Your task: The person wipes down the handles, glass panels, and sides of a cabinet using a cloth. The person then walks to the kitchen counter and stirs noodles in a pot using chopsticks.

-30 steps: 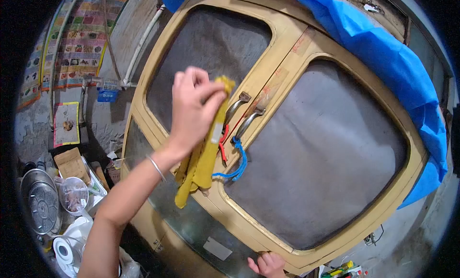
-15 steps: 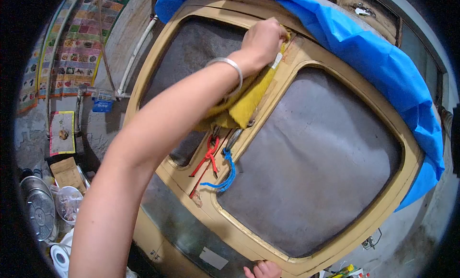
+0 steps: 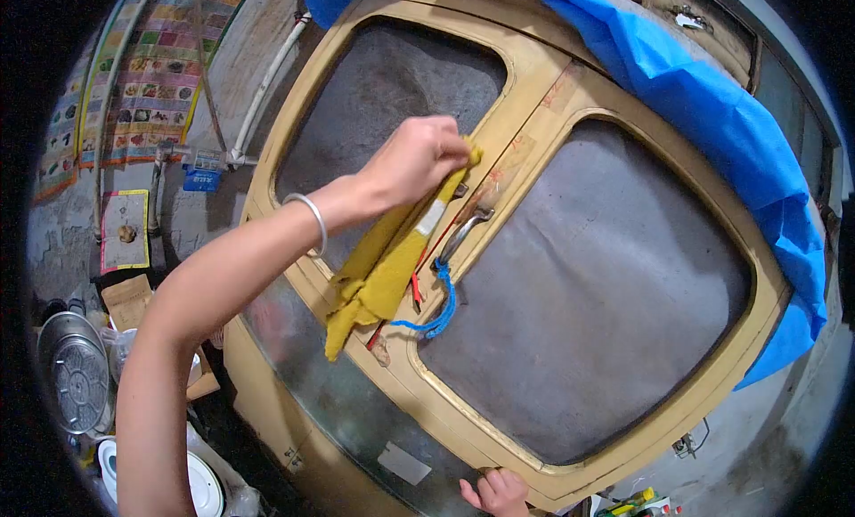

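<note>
A yellow cloth (image 3: pixel 383 268) hangs from my left hand (image 3: pixel 426 159), whose fingers are closed on its upper end. The cloth lies across the middle frame of a cream-coloured cabinet (image 3: pixel 543 107) with two dark grey door panels. Beside the cloth is a metal door handle (image 3: pixel 463 234) with a blue cord (image 3: pixel 438 317) tied to it. A red cord (image 3: pixel 416 293) shows partly; the cloth hides the rest. My right hand (image 3: pixel 500 494) is at the cabinet's near edge, fingers curled against it and thumb to the side.
A blue sheet (image 3: pixel 704 116) drapes over the cabinet's far side. At the lower left stand metal steamer pans (image 3: pixel 80 383) and a white round lid (image 3: pixel 203 486). Pipes (image 3: pixel 267 89) and a picture poster (image 3: pixel 147 89) are on the wall. Colourful items (image 3: pixel 637 499) lie at the bottom right.
My left hand has moved down and left along the middle frame with the yellow cloth. The cloth now covers most of the red cord and uncovers the metal handle. My right hand has shifted slightly.
</note>
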`<action>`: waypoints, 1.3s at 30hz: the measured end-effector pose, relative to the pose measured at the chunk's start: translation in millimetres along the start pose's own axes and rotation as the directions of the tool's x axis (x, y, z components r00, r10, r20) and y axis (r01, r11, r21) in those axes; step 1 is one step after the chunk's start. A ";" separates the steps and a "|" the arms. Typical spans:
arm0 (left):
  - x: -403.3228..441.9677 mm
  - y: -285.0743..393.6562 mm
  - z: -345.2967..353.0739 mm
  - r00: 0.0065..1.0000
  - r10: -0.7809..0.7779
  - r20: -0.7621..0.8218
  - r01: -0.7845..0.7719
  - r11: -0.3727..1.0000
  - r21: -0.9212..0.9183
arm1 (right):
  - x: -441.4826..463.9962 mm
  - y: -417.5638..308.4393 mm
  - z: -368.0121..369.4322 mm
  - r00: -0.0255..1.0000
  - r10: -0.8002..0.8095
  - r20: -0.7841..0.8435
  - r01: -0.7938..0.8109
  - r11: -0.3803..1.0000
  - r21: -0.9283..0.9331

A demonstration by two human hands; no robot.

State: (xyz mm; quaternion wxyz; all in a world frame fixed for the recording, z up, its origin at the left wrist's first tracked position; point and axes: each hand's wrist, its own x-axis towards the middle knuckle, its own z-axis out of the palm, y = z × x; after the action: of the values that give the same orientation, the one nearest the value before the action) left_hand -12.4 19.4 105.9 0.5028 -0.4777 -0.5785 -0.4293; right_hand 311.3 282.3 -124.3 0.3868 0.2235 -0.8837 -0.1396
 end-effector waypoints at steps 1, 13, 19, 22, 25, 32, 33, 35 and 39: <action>11.1 -2.8 -0.8 0.997 0.042 -0.058 -0.039 0.998 0.048 | -2.0 0.5 0.8 1.000 0.000 0.010 0.000 1.000 0.001; 32.1 -13.0 18.2 0.977 0.098 -0.191 -0.068 0.985 0.157 | -3.4 1.6 0.9 1.000 0.003 -0.030 -0.003 1.000 -0.004; 33.2 2.8 0.3 0.995 0.092 -0.040 -0.088 0.990 0.109 | 0.5 1.3 -1.9 0.998 0.004 -0.066 -0.006 1.000 -0.024; 94.7 11.5 8.1 0.950 0.246 -0.192 -0.222 0.965 0.138 | -1.1 2.9 0.6 0.998 0.001 -0.069 -0.002 1.000 -0.016; 141.8 21.8 27.4 0.917 0.315 -0.245 -0.285 0.947 0.151 | -1.0 3.0 0.5 0.998 -0.007 -0.062 0.006 1.000 -0.016; 62.2 21.2 39.8 0.951 0.275 -0.139 -0.260 0.959 0.118 | -12.9 2.2 4.7 1.000 0.008 0.003 -0.008 0.998 -0.055; 45.7 24.3 34.7 0.963 0.249 -0.106 -0.242 0.967 0.078 | -16.5 4.9 10.4 1.000 0.011 0.003 -0.011 0.998 -0.054; 20.6 25.5 27.2 0.978 0.197 -0.067 -0.195 0.980 0.029 | -20.9 12.7 21.2 0.998 -0.066 -0.007 0.064 0.987 -0.145; 29.7 26.1 19.7 0.994 0.075 -0.083 -0.073 0.997 0.026 | -19.0 11.5 18.6 0.999 -0.054 -0.006 0.053 0.986 -0.157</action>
State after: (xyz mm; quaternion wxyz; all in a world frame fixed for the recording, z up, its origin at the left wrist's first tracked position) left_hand 8.7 46.8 133.3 0.5477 -0.4748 -0.5436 -0.4233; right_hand 305.6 303.1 -143.6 0.4039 0.2167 -0.8616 -0.2181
